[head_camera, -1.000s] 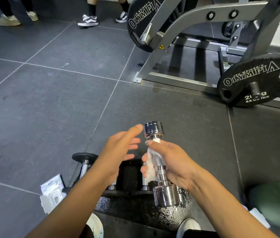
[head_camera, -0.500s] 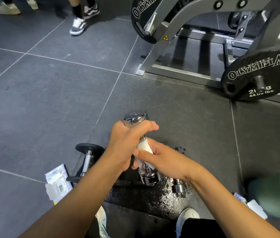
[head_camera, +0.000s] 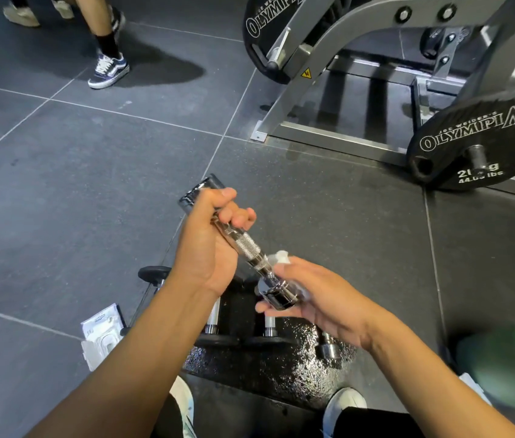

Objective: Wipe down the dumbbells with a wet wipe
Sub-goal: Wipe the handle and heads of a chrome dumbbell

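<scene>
The scene is taken from one head-worn camera (wide-angle), pointed forward and steeply down at the tiled floor (head_camera: 60, 184); the forearms (head_camera: 142, 358) are framed close below, the weight machine (head_camera: 338, 139) farther off above.

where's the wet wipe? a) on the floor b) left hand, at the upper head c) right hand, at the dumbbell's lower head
c: the white wet wipe shows in the right hand, against the lower head of the chrome dumbbell; the left hand grips the handle.
</scene>
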